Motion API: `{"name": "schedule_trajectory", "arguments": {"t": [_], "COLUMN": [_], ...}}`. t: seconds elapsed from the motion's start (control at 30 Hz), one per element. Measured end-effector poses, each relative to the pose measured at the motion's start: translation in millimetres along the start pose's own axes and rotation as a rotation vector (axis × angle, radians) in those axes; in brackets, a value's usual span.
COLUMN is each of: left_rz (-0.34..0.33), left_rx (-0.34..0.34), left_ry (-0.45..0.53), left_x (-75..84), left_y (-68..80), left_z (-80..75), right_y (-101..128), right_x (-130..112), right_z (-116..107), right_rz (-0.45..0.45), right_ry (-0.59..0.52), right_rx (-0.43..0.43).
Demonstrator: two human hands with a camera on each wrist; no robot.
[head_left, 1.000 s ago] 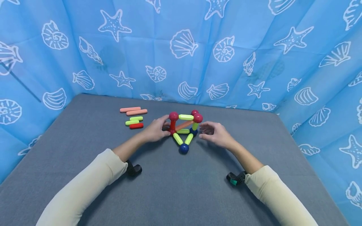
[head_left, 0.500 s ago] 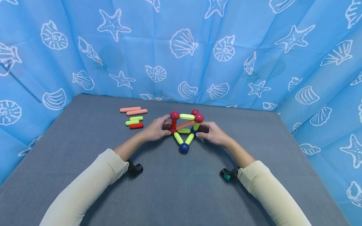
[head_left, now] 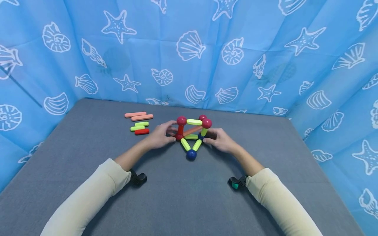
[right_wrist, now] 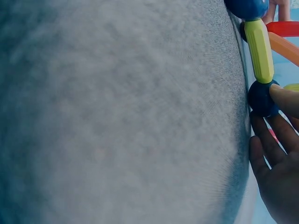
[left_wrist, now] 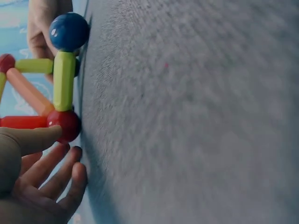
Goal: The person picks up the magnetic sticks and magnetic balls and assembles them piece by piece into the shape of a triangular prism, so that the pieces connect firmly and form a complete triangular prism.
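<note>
A frame of magnetic building rods and balls stands mid-table. My left hand (head_left: 159,136) holds its lower left red ball (left_wrist: 67,125), thumb on the near side, fingertips along the outer side. My right hand (head_left: 222,141) pinches the lower right blue ball (right_wrist: 262,99) in the same way. Two yellow-green rods run from these balls to a front blue ball (head_left: 191,154). A red rod (head_left: 180,129) rises to an upper red ball (head_left: 181,120). From there a yellow-green rod (head_left: 194,122) spans to another red ball (head_left: 207,123). An orange rod (head_left: 192,130) slants across the frame.
Loose rods lie left of the frame on the grey table (head_left: 189,196): two orange rods (head_left: 142,117), two yellow-green rods (head_left: 137,128) and a red rod (head_left: 142,131). Behind the table's far edge hangs a blue curtain (head_left: 165,39) with white shells and starfish.
My right hand has moved left from just beside the frame and now grips the lower right blue ball. The left hand stays on the red ball.
</note>
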State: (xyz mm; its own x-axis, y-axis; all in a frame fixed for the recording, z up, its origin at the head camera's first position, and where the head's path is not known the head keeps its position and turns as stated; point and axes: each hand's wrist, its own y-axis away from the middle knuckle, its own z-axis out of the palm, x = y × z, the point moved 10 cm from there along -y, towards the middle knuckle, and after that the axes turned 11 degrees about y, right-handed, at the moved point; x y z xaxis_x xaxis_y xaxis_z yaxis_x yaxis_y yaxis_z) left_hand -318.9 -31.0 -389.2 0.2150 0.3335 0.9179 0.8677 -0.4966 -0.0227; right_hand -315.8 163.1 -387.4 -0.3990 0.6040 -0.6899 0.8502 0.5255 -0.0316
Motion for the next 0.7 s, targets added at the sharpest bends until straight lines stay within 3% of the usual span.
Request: {"name": "schedule_trajectory", "arguments": {"t": [0.17,0.33,0.53,0.7], "left_rz": [0.049,0.11,0.011,-0.016], "left_rx": [0.034,0.083,0.147,0.154], "left_ry": [-0.066,-0.213,-0.338,-0.374], "left_x": [3.6,6.0,-14.7,-21.7], "left_y": [17.3,38.7,56.8,60.4], "left_z": [-24.1,-59.9,-93.8,-100.8], "right_y": [-0.6,-0.9,-1.1,-0.1], "right_x": [-1.1,-2.4,1.0,0.4], "right_z": [1.4,0.9,0.0,-1.0], "right_rz": [0.005,0.001,0.018,-0.013], "right_ry": [0.004,-0.011,-0.008,0.01], "right_rx": [-0.004,-0.008,-0.016,-0.004]}}
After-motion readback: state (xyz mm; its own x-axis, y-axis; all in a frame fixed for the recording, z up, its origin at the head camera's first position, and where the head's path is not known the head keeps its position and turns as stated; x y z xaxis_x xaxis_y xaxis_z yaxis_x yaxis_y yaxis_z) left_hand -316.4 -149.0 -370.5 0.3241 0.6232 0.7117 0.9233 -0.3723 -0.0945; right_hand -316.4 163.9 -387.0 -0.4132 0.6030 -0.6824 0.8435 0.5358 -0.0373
